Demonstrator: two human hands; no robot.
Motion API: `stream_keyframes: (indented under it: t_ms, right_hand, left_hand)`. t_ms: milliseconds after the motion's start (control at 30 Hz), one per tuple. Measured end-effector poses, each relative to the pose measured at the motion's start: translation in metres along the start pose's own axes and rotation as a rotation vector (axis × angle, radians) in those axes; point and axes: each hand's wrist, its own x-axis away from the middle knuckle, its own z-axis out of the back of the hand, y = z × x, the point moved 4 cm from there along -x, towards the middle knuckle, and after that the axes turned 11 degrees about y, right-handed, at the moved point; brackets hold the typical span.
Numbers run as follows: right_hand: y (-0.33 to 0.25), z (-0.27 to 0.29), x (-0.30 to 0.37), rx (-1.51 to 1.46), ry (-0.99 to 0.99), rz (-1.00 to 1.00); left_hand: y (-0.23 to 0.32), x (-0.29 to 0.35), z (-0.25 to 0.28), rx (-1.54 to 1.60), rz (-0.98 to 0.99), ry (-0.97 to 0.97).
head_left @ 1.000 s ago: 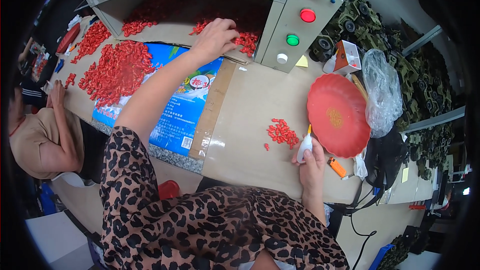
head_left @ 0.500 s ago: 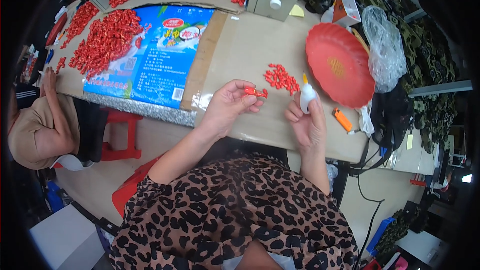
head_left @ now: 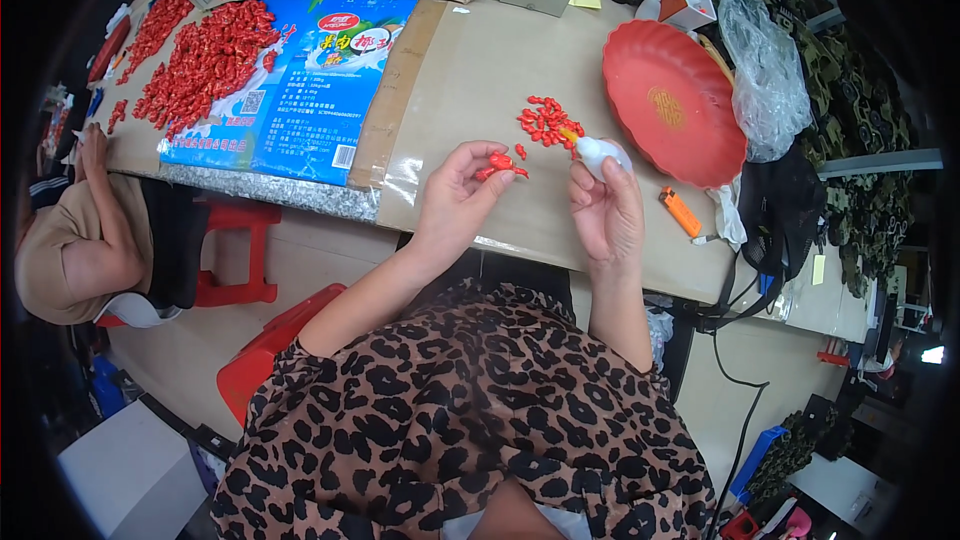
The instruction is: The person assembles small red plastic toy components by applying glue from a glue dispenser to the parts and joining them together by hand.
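Between the thumb and fingers of my left hand (head_left: 462,192) is a small shiny red figurine (head_left: 497,167), partly covered by the fingertips. My right hand (head_left: 608,205) is closed around a white squeeze bottle (head_left: 602,154) with a yellow nozzle, tilted so that the tip points to the upper left. That tip lies close to a loose pile of small red pieces (head_left: 546,121) on the table, and I cannot tell whether it touches them. One single red piece (head_left: 520,151) rests apart from the pile, near my left fingertips.
A scalloped red tray (head_left: 672,60) stands at the right, with an orange lighter (head_left: 680,212) in front. Further left, a big heap of red pieces (head_left: 205,65) covers part of a blue printed cardboard (head_left: 330,130). A person (head_left: 90,240) sits at the far left.
The bottle has gone from upright to tilted, its nozzle now by the pile. One red piece now lies apart from the others. The figurine has turned in my left fingers.
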Motion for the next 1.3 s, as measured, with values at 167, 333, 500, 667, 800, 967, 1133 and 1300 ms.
stream_keyframes:
  t_ms: [167,333,500,667,800,967,1133,1300]
  right_hand:
    - [0.005,0.005,-0.004,0.078,-0.129,0.109]
    - [0.015,0.017,-0.005,0.075,-0.042,0.07]
    - [0.008,0.012,0.0,0.161,0.022,0.179]
    - [-0.001,0.008,0.002,0.191,-0.049,0.313]
    - [0.006,0.014,0.005,0.297,0.007,0.408]
    - [0.007,0.013,0.01,0.446,-0.015,0.588]
    - [0.008,0.009,0.017,0.594,-0.054,0.709]
    - [0.009,0.014,0.016,0.668,-0.079,0.777]
  left_hand:
    - [-0.002,-0.005,-0.001,0.028,0.001,0.003]
    - [-0.005,-0.002,0.0,-0.04,-0.02,0.011]
    - [-0.011,-0.001,0.002,-0.163,-0.146,0.045]
    - [-0.009,0.001,0.001,-0.176,-0.161,0.074]
    - [-0.01,0.002,0.001,-0.179,-0.161,0.088]
    - [-0.01,0.002,0.001,-0.193,-0.194,0.092]
    - [-0.011,0.001,0.002,-0.237,-0.234,0.104]
    - [-0.011,0.002,0.001,-0.242,-0.23,0.109]
